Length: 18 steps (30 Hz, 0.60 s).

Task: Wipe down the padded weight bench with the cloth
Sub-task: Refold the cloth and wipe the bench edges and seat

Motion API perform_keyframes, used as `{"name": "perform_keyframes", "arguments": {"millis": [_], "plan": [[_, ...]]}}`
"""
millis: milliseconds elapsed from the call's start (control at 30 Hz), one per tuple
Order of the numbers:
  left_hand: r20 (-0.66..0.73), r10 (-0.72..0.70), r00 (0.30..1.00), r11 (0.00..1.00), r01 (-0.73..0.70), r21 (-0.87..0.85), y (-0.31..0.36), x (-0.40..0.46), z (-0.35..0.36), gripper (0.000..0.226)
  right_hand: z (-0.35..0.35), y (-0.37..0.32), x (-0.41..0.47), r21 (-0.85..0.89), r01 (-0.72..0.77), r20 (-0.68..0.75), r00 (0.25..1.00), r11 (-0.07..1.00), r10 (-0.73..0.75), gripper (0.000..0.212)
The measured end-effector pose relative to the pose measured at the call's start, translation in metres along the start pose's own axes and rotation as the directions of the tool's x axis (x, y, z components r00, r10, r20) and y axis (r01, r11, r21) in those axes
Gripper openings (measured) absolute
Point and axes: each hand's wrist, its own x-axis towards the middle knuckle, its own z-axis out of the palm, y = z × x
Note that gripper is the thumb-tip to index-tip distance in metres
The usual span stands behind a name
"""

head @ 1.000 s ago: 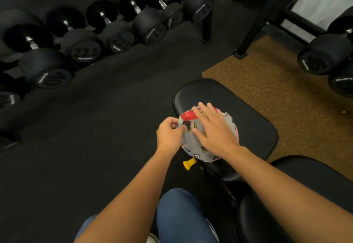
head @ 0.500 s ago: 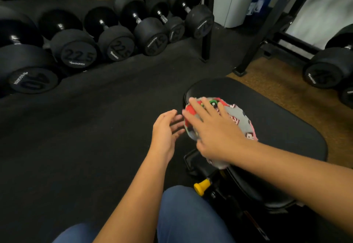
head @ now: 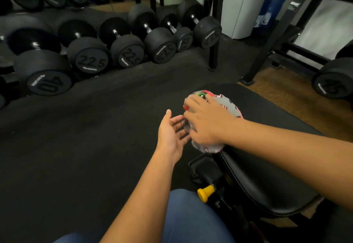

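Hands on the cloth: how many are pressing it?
1. The right hand lies flat on the grey patterned cloth on the black padded bench; the left hand is open beside it.

right hand (head: 205,123) flat on cloth (head: 228,107) | bench (head: 267,176) | left hand (head: 172,134) open

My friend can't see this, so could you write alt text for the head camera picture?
A person's right hand presses a patterned cloth flat on a black padded bench, while the open left hand hovers beside its edge. Dumbbells line the dark floor behind.
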Motion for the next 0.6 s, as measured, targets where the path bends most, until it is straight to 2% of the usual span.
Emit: {"name": "perform_keyframes", "arguments": {"millis": [67,200,267,333,433,600], "plan": [[-0.028,0.012,1.0,1.0,-0.012,0.027,0.0,-0.002,0.0,0.057,0.003,-0.002,-0.015,0.002,0.113,-0.057,0.992,0.994,-0.113,0.043],[-0.03,0.013,0.999,1.0,-0.012,0.022,-0.001,-0.003,0.001,0.057,0.001,0.019,0.0,0.032,0.199,0.002,0.98,0.979,-0.199,0.039],[-0.019,0.023,1.0,1.0,-0.022,0.01,-0.003,-0.007,0.005,0.056,0.001,0.032,0.015,0.094,0.165,-0.027,0.986,0.982,-0.163,0.036],[-0.027,0.039,0.999,0.999,-0.039,0.006,-0.001,-0.008,0.006,0.054,0.003,0.038,0.033,0.182,0.07,-0.021,0.998,0.981,-0.067,0.03],[-0.048,0.06,0.997,0.997,-0.058,0.043,0.003,-0.01,0.008,0.053,0.002,0.032,0.044,0.167,0.007,-0.025,1.0,0.986,-0.003,0.033],[-0.059,0.06,0.996,0.997,-0.056,0.059,0.003,-0.011,0.014,0.052,0.006,0.024,0.025,0.095,0.192,-0.046,0.981,0.977,-0.189,0.046]]}}
